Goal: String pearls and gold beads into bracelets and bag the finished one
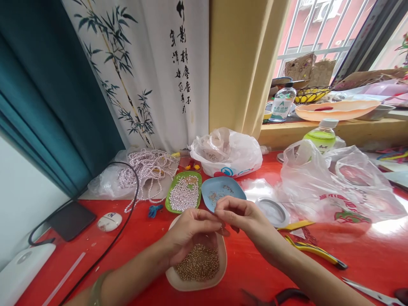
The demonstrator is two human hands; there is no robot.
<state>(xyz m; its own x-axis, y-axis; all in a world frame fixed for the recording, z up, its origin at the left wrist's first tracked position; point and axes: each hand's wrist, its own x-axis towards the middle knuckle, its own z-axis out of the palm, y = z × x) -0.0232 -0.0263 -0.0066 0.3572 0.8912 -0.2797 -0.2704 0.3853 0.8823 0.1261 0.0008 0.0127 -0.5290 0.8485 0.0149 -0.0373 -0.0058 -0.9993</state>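
My left hand [188, 231] and my right hand [239, 216] meet fingertip to fingertip above a cream dish [178, 280] filled with small golden beads [199, 263]. Both hands are closed in a pinch; whatever they hold is too small to make out. Just beyond them stand a blue dish [223, 187] with a few tiny bits and a green dish [174, 185] heaped with white pearls [184, 194]. A thin line runs from my right hand toward the right.
On the red table [366, 255]: strands of pearls [146, 170] on a plastic bag, white plastic bags [229, 153], a round lid [272, 211], yellow-handled pliers [315, 250], scissors [376, 293], a black cable [127, 221], a dark tablet [72, 220]. Bottles and dishes crowd the window sill.
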